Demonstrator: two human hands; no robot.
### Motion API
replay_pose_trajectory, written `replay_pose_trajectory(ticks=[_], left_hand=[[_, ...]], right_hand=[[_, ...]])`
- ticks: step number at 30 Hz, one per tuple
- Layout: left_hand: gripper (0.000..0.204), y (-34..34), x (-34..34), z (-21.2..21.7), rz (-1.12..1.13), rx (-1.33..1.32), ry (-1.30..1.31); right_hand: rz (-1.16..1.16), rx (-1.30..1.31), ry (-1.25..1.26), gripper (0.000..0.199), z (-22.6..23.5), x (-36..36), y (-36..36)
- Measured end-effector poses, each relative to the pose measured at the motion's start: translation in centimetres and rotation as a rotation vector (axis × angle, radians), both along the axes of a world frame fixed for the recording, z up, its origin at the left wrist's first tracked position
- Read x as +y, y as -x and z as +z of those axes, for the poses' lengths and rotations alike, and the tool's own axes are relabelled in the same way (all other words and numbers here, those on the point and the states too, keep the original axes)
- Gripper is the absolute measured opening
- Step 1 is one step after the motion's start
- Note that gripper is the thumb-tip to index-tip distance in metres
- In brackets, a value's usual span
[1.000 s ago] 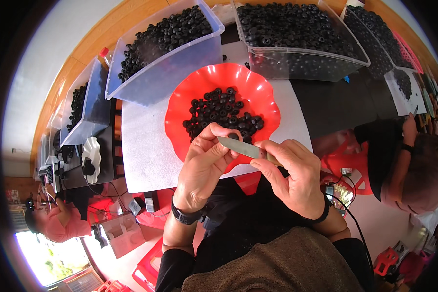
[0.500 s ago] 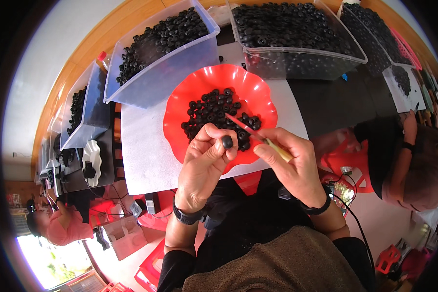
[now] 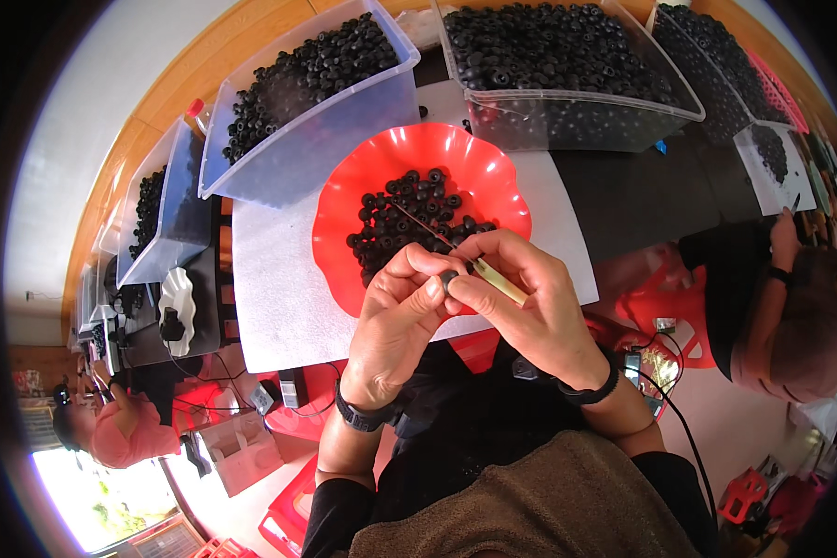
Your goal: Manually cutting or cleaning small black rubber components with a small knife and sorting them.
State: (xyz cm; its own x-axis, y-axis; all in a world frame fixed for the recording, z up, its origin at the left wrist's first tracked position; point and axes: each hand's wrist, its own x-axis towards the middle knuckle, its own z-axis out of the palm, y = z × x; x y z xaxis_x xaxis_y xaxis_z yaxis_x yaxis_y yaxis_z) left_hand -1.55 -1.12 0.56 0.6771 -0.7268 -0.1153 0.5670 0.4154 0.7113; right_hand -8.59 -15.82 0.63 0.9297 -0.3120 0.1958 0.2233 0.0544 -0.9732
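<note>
Left hand (image 3: 402,312) pinched shut on a small black ring (image 3: 448,280), held at the fingertips just over the near rim of the red wavy-edged bowl (image 3: 344,209). Right hand (image 3: 539,312) closed around the pale handle of a thin needle tool (image 3: 493,281), its fine tip slanting up-left over the heap of black rings (image 3: 409,219) inside the bowl. Both hands touching, thumbs meeting at the ring.

Bowl resting on a white sheet (image 3: 274,279), with a bare strip of sheet showing to its left and along the near edge below the wrists. Hemmed in beyond: clear bin of black rings (image 3: 312,102) close against the bowl's far-left rim, second clear bin (image 3: 567,84) close to its far-right rim. Dark tabletop (image 3: 642,200) lying open to the right of the sheet. Another person's arm (image 3: 777,279) well apart at the far right; a third person (image 3: 116,432) low on the left, below the table's edge.
</note>
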Motion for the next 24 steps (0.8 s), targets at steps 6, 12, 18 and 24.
replay_pose_trajectory(ticks=[6,12,18,24], left_hand=[[0.008,-0.4,0.3,-0.3,-0.012,-0.011,0.078],[0.013,-0.3,0.1,-0.7,0.029,-0.045,0.123],[0.014,0.0,0.2,-0.4,0.041,-0.066,0.118],[0.010,0.1,0.1,-0.5,0.123,-0.103,0.101]], right_hand=[[-0.030,0.069,0.136,0.024,0.4,-1.2,1.7],[-0.192,-0.071,0.532,0.026,1.3,0.1,3.1],[-0.239,-0.094,0.660,0.026,1.1,0.4,3.0],[-0.284,-0.065,0.647,0.025,0.7,0.1,2.7]])
